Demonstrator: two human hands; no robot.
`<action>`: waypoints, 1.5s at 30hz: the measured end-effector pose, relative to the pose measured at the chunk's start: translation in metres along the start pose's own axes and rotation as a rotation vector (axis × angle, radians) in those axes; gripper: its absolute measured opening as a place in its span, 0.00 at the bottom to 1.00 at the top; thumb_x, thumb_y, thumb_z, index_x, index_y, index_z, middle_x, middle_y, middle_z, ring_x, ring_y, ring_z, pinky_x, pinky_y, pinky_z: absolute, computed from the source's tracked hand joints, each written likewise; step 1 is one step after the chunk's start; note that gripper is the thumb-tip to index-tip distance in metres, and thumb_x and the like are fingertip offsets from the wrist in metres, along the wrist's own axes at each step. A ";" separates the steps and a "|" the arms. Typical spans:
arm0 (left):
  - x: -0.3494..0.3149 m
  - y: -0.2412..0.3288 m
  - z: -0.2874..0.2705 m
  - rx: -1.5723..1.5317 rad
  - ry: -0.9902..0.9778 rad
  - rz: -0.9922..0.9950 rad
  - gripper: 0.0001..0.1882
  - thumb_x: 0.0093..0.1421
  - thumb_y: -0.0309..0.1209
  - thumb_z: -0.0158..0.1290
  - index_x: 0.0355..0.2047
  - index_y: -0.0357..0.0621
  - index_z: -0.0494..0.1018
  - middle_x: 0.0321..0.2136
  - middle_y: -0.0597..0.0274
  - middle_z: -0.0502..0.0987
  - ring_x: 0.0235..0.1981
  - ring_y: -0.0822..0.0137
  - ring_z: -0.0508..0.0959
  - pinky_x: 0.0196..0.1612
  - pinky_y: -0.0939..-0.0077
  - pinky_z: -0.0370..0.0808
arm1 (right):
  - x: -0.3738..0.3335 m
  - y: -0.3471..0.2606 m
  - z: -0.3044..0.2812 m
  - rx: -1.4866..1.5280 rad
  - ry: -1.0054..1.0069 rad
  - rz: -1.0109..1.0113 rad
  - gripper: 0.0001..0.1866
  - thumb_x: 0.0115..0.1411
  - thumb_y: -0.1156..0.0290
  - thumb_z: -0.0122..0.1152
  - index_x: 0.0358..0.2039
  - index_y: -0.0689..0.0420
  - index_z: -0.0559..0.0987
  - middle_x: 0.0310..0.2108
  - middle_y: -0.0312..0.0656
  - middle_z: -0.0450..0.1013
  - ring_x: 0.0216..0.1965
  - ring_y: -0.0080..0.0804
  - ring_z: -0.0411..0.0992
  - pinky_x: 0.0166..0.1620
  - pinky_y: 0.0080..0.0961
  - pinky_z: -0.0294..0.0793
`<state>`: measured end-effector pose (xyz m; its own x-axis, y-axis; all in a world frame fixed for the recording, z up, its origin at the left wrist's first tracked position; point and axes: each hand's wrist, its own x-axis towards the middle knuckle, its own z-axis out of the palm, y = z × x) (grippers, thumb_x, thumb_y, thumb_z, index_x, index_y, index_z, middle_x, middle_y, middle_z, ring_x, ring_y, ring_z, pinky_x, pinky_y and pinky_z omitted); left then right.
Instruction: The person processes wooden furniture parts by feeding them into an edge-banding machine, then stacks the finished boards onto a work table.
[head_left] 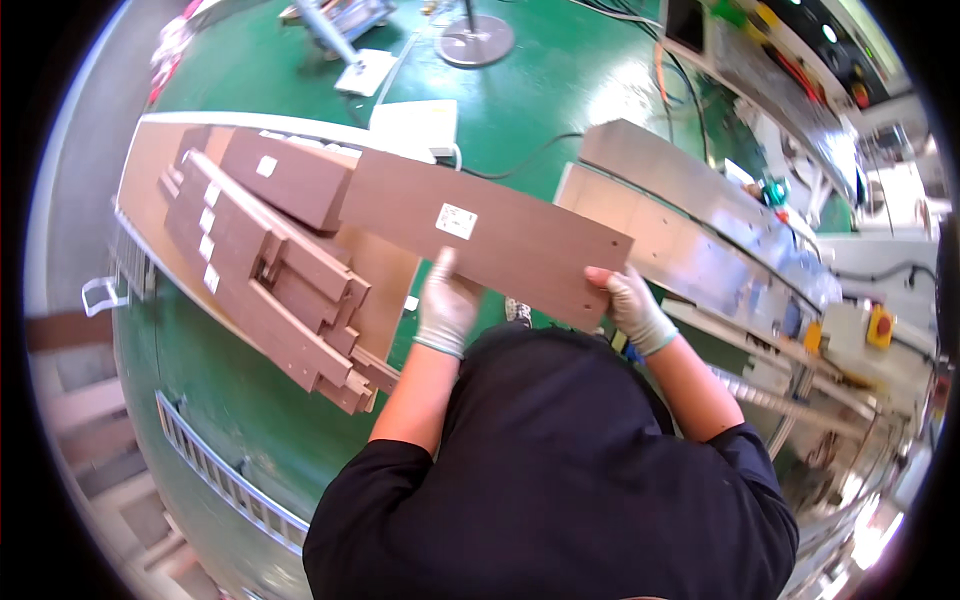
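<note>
A long brown wooden panel (pixel 530 240) with a white label and small holes at its right end is held out in front of my body. My left hand (pixel 446 303), in a pale glove, grips its near edge just below the label, most fingers hidden underneath. At the right end, my gloved right hand (pixel 632 305) pinches the panel, thumb on top and the other fingers out of sight. The panel's left end reaches over a stack of similar brown panels (pixel 240 245), several with white labels.
The stack lies on a board-topped table (pixel 390 270) at the left. A metal-topped machine bed (pixel 690 230) stands at the right, with a yellow box bearing a red button (pixel 880 326). A railing-like metal frame (pixel 225 475) runs low at left. Cables cross the green floor (pixel 540 90).
</note>
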<state>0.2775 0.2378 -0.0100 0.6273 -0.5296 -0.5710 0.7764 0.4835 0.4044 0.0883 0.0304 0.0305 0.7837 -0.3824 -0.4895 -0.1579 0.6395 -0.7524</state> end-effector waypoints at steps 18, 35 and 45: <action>0.052 -0.167 0.210 0.792 -0.866 -0.333 0.24 0.75 0.33 0.47 0.66 0.35 0.66 0.61 0.51 0.74 0.59 0.59 0.76 0.61 0.61 0.74 | -0.310 0.147 -0.169 0.774 1.221 -0.433 0.30 0.66 0.51 0.65 0.58 0.60 0.76 0.54 0.45 0.78 0.53 0.38 0.77 0.57 0.39 0.77; 0.028 -0.364 0.241 2.077 -1.727 1.174 0.40 0.66 0.57 0.50 0.69 0.43 0.63 0.72 0.52 0.60 0.74 0.45 0.53 0.75 0.47 0.43 | -0.353 0.212 -0.132 1.040 1.303 -0.501 0.25 0.66 0.60 0.65 0.59 0.58 0.73 0.53 0.43 0.76 0.53 0.39 0.76 0.57 0.43 0.77; 0.010 -0.429 0.265 2.152 -1.679 1.246 0.43 0.63 0.59 0.51 0.68 0.42 0.64 0.70 0.52 0.61 0.71 0.46 0.56 0.74 0.44 0.45 | -0.360 0.182 -0.188 0.970 1.595 -0.478 0.31 0.65 0.57 0.68 0.63 0.55 0.70 0.54 0.41 0.75 0.54 0.36 0.75 0.57 0.42 0.77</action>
<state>-0.0329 -0.1599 0.0002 -0.5119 -0.8437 0.1615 -0.8449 0.5285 0.0830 -0.3358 0.1592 -0.0134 -0.6244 -0.4164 -0.6609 0.6492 0.1939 -0.7355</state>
